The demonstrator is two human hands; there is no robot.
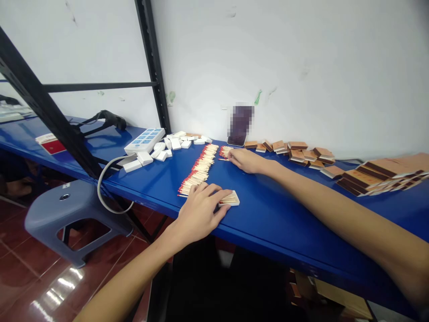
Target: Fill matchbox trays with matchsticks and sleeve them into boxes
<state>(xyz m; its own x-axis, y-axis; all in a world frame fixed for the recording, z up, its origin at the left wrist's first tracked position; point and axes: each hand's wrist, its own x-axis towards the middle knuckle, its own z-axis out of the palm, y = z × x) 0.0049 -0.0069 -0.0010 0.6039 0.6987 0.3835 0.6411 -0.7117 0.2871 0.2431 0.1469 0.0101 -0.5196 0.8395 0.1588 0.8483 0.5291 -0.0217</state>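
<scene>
My left hand (203, 208) rests near the table's front edge, its fingers closed around a small white matchbox tray (236, 199) with matchsticks lying in it. Farther back, my right hand (244, 160) has its fingers bent together at a small group of red-tipped matches (225, 152); whether it pinches any of them is hidden. A long slanting row of loose matches (199, 169) lies to the left of my right hand and runs down to my left hand.
Several white trays (176, 143) lie by a power strip (145, 141) at the left. A phone (239, 125) leans on the wall. Matchbox sleeves (298, 152) and a larger stack of them (385, 174) are at the right. A stool (72, 210) stands beside the blue table (264, 210).
</scene>
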